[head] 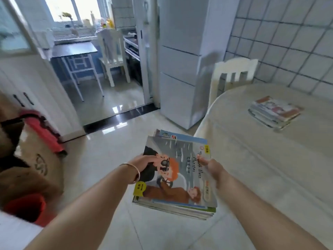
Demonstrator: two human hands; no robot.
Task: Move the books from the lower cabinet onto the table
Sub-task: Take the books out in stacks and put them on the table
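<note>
Both hands [144, 164] [211, 168] gripping 1 book stack [176, 177]; 1 more stack [274, 111], perhaps 5 books, on table [261, 168].

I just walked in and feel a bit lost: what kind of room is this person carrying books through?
Most likely the dining area of a home, beside a kitchen. A tall white fridge stands against a tiled wall, and a cloth-covered table with a chair already holds a pile of books.

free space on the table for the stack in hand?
Plenty. Both hands, left hand and right hand, hold the book stack over the floor, beside the table. The cloth is bare from the near rim up to the books already set down. The far right holds that pile; a white chair borders the far rim.
</note>
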